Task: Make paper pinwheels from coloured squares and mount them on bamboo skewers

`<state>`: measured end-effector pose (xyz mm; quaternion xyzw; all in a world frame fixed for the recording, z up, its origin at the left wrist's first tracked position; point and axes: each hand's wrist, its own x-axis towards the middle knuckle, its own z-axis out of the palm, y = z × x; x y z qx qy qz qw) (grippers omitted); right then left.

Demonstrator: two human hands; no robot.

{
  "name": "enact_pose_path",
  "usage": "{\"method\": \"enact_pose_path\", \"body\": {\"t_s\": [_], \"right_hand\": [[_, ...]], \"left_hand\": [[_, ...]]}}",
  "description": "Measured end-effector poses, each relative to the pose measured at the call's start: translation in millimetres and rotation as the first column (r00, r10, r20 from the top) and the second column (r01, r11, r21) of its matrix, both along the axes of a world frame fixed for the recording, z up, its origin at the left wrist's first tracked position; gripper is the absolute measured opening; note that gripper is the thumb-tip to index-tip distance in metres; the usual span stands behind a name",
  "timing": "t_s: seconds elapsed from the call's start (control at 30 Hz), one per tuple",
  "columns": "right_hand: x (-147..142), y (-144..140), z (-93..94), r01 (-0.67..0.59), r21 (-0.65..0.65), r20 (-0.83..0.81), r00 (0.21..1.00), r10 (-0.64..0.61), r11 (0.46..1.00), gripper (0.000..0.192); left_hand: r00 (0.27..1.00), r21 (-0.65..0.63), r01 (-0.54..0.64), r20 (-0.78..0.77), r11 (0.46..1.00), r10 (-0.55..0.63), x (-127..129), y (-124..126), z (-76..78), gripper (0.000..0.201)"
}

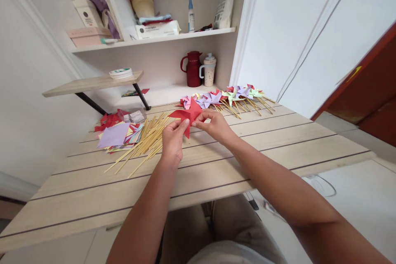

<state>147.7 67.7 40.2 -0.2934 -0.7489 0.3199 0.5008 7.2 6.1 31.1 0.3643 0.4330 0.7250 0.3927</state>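
A red paper pinwheel [193,110] with pointed blades is held up over the table between both hands. My left hand [174,138] pinches it near the centre from the lower left, thumb on the paper. From the right, my right hand [215,124] grips its edge, fingers closed together. Just left of my left hand lies a loose bundle of thin wooden sticks [145,140]. Beside the sticks sits a stack of coloured paper squares [114,135], a lilac one on top. Beyond my hands rests a row of pinwheels on sticks [233,95] in lilac, green, pink and red.
The slatted wooden table [198,173] carries everything. A clear plastic container [136,116] and red paper pieces [109,120] lie at the left, below a small raised shelf [89,84]. A dark red jug [193,70] and a beige cup [209,71] stand at the back.
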Motion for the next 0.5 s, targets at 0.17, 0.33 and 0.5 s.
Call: {"method": "enact_pose_path", "body": {"t_s": [0.17,0.33,0.5], "right_hand": [[0.4,1.0,-0.4,0.002,-0.019,-0.001,1.000,-0.002,1.000,0.029],[-1.1,-1.6,0.2,-0.017,-0.009,-0.002,1.000,0.017,1.000,0.032],[0.1,-1.8,0.8,-0.009,0.011,-0.093,0.996,0.010,1.000,0.028]], "left_hand": [[0.997,0.000,-0.028,-0.073,1.000,0.028,2.2,-1.7,1.7,0.023],[0.990,-0.006,-0.086,-0.109,0.996,0.085,4.6,-1.4,3.8,0.019],[0.983,0.010,-0.139,-0.120,0.990,0.139,2.9,0.5,3.8,0.018]]}}
